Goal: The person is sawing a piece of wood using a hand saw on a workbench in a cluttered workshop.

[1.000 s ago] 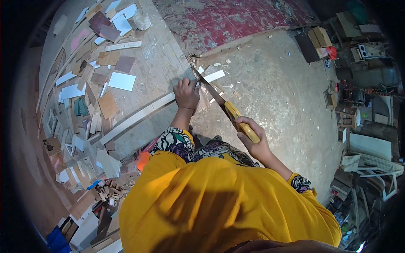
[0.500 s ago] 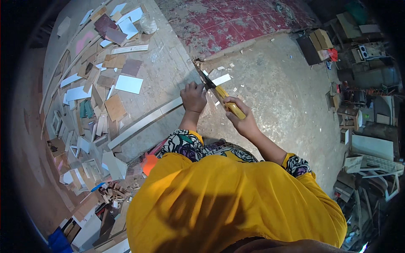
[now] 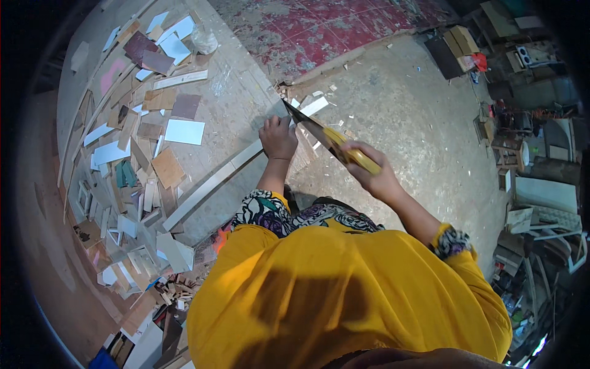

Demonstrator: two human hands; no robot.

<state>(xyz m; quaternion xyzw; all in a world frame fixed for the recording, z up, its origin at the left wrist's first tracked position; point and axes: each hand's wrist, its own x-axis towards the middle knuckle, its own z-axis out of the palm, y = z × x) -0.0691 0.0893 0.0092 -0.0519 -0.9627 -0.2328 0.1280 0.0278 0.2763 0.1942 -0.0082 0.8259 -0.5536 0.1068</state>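
My left hand (image 3: 278, 138) is closed on a long pale wooden strip (image 3: 209, 185), pressing it near the edge of a large board surface (image 3: 225, 92). My right hand (image 3: 371, 166) grips the yellow handle of a hand saw (image 3: 333, 138). The dark blade slants up and left, lying across or just over the strip beside my left fingers; its exact contact is hard to tell. A short white piece (image 3: 315, 106) lies just past the blade.
Many wood and white board offcuts (image 3: 184, 131) are scattered over the left surface. Red tiles (image 3: 332, 40) lie at the top beyond a concrete floor (image 3: 430, 154). Boxes (image 3: 461, 40), boards and mixed clutter (image 3: 544, 194) line the right side.
My right hand moved the saw forward toward the upper left, then drew it back down and right. My left hand stayed on the strip.
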